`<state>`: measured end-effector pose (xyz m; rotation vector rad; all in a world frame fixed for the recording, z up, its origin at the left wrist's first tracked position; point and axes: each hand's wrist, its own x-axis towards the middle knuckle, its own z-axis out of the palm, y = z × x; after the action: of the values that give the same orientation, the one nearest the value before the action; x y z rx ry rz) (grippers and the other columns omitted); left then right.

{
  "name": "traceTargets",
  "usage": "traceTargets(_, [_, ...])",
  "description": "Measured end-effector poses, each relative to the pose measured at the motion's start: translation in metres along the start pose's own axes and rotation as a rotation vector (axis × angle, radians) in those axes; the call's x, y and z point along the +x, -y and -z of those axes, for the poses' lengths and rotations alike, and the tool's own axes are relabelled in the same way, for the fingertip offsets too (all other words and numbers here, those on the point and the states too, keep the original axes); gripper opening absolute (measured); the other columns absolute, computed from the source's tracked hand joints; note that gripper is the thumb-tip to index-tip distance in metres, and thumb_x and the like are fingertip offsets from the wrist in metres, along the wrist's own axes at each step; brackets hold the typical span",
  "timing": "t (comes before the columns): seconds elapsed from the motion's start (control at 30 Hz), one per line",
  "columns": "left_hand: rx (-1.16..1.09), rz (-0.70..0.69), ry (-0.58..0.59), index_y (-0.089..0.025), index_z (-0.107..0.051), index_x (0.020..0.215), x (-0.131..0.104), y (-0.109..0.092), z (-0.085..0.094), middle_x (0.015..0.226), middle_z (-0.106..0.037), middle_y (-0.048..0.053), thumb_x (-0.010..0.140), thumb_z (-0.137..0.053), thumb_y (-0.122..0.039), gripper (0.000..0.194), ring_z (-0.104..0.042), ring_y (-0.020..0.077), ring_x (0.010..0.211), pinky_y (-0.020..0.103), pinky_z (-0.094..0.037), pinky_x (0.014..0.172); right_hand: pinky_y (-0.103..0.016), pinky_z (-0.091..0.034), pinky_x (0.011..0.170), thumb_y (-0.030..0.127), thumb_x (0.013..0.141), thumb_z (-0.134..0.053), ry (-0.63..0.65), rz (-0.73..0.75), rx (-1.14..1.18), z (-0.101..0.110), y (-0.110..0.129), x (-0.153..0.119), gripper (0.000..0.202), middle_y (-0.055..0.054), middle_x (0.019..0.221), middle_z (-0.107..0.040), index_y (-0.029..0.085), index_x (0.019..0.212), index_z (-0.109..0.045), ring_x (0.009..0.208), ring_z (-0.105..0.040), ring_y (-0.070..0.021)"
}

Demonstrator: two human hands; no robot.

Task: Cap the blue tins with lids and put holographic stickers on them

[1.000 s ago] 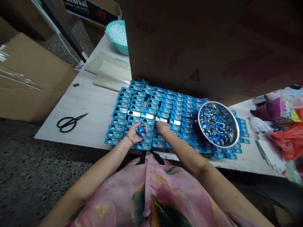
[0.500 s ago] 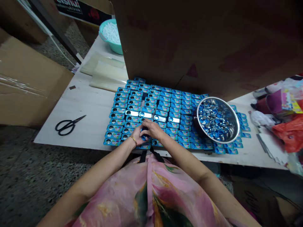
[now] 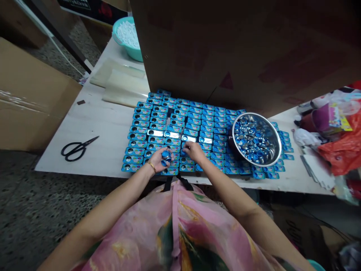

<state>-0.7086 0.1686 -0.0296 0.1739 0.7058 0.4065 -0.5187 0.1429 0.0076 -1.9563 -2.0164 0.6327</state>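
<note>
The left hand [image 3: 159, 159] is turned palm up and half curled, cradling a few round blue caps [image 3: 166, 155], with a gold bracelet [image 3: 152, 166] at its wrist. The right hand [image 3: 194, 151] has its fingers drawn narrowly together, pointing down at the rows of blue rectangular tins [image 3: 134, 151] just beside the left; whether a cap sits between its fingertips I cannot tell. Half a second ago the right fingers were over the left palm; now the two hands are apart. The steel bowl [image 3: 272, 154] of loose caps stands among the tins, right of both hands.
</note>
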Motion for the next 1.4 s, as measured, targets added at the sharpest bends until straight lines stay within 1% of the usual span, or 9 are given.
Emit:
traceTargets(0.17, [-0.004, -0.039, -0.048, -0.016, -0.053, 0.077, -0.007, -0.005, 0.005, 0.068, -0.055, 0.004, 0.073, -0.055, -0.037, 0.021, -0.055, 0.0155, 0.06, 0.017, -0.034, 0.037, -0.025, -0.04, 0.066, 0.023, 0.078, -0.053, 0.107, -0.178, -0.267, -0.022, -0.008, 0.003, 0.019, -0.009, 0.092, -0.063, 0.018, 0.096, -0.057, 0.084, -0.059, -0.0201])
traceTargets(0.3, [-0.009, -0.067, -0.069, -0.016, -0.053, 0.077, -0.008, -0.005, 0.002, 0.068, -0.054, 0.004, 0.073, -0.056, -0.037, 0.022, -0.055, 0.0149, 0.06, 0.017, -0.034, 0.037, -0.027, -0.04, 0.066, 0.032, 0.075, -0.058, 0.194, -0.258, -0.309, -0.022, -0.008, 0.018, 0.034, -0.012, 0.095, -0.063, 0.018, 0.106, -0.051, 0.087, -0.059, -0.0231])
traceTargets(0.4, [-0.021, -0.073, -0.094, -0.016, -0.053, 0.076, -0.011, -0.006, 0.004, 0.067, -0.054, 0.003, 0.072, -0.056, -0.036, 0.02, -0.054, 0.0138, 0.058, 0.016, -0.032, 0.037, -0.025, -0.039, 0.066, 0.034, 0.077, -0.056, 0.198, -0.225, -0.258, -0.017, -0.015, 0.018, 0.031, -0.01, 0.094, -0.063, 0.018, 0.103, -0.052, 0.086, -0.058, -0.0211])
traceTargets(0.53, [-0.022, -0.096, -0.139, -0.016, -0.053, 0.075, -0.017, -0.009, 0.01, 0.065, -0.053, 0.003, 0.072, -0.056, -0.034, 0.019, -0.054, 0.0131, 0.057, 0.016, -0.032, 0.036, -0.023, -0.038, 0.069, 0.03, 0.084, -0.045, 0.155, -0.148, -0.195, -0.015, -0.024, -0.003, 0.02, -0.003, 0.092, -0.064, 0.021, 0.098, -0.054, 0.086, -0.057, -0.0166])
traceTargets(0.7, [-0.008, -0.089, -0.158, -0.016, -0.053, 0.075, -0.018, -0.01, 0.009, 0.066, -0.054, 0.003, 0.072, -0.057, -0.036, 0.02, -0.054, 0.0133, 0.057, 0.016, -0.032, 0.036, -0.026, -0.039, 0.07, 0.033, 0.083, -0.044, 0.236, -0.137, -0.291, -0.028, -0.014, -0.025, 0.022, -0.005, 0.089, -0.064, 0.023, 0.099, -0.055, 0.087, -0.058, -0.0191])
traceTargets(1.0, [0.031, -0.073, -0.123, -0.015, -0.054, 0.079, -0.01, 0.003, 0.0, 0.067, -0.055, 0.004, 0.074, -0.052, -0.035, 0.02, -0.057, 0.0152, 0.057, 0.018, -0.033, 0.036, -0.032, -0.043, 0.07, 0.025, 0.074, -0.055, 0.327, -0.246, -0.404, -0.033, 0.003, 0.004, 0.04, -0.012, 0.098, -0.061, 0.018, 0.112, -0.046, 0.093, -0.058, -0.0251])
traceTargets(1.13, [0.097, -0.073, -0.098, -0.014, -0.056, 0.086, -0.011, 0.008, -0.001, 0.069, -0.057, 0.006, 0.077, -0.048, -0.033, 0.023, -0.058, 0.016, 0.058, 0.019, -0.035, 0.036, -0.03, -0.042, 0.069, 0.033, 0.076, -0.056, 0.25, -0.214, -0.284, -0.027, 0.002, -0.007, 0.031, -0.008, 0.09, -0.063, 0.021, 0.104, -0.052, 0.087, -0.058, -0.0226])
traceTargets(1.27, [0.198, -0.105, -0.123, -0.013, -0.056, 0.085, -0.008, 0.015, -0.004, 0.071, -0.057, 0.006, 0.078, -0.051, -0.032, 0.02, -0.057, 0.0132, 0.056, 0.016, -0.033, 0.034, -0.024, -0.039, 0.071, 0.036, 0.083, -0.048, 0.034, -0.001, 0.019, -0.025, 0.015, -0.011, 0.023, -0.003, 0.09, -0.062, 0.024, 0.099, -0.058, 0.085, -0.056, -0.0153])
traceTargets(1.4, [0.281, -0.143, -0.112, -0.013, -0.056, 0.085, -0.004, 0.026, -0.007, 0.071, -0.057, 0.006, 0.075, -0.057, -0.037, 0.026, -0.056, 0.0112, 0.054, 0.015, -0.032, 0.033, -0.021, -0.039, 0.071, 0.023, 0.074, -0.059, 0.066, 0.108, 0.194, -0.025, 0.023, -0.004, 0.012, -0.002, 0.089, -0.06, 0.02, 0.085, -0.064, 0.08, -0.055, -0.0124])
